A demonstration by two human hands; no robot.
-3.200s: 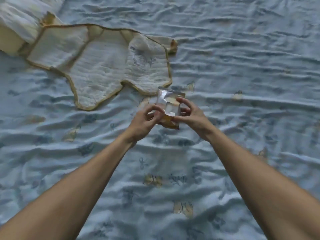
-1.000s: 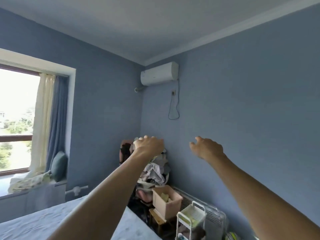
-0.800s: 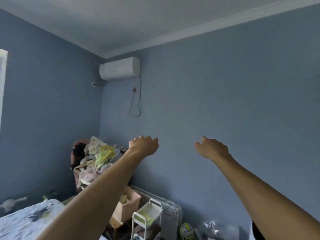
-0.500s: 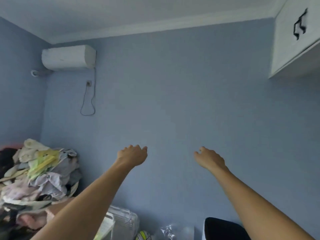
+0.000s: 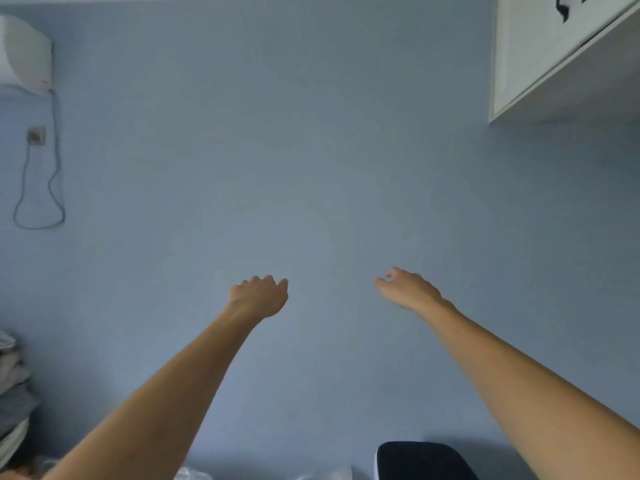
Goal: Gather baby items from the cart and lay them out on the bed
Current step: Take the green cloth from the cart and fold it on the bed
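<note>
hands bare, w/o items

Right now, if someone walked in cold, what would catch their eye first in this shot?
Two bare arms reach forward against the plain blue wall, the left hand and right hand both empty with loosely curled fingers. A white cabinet juts in top right, an air conditioner top left.
</note>
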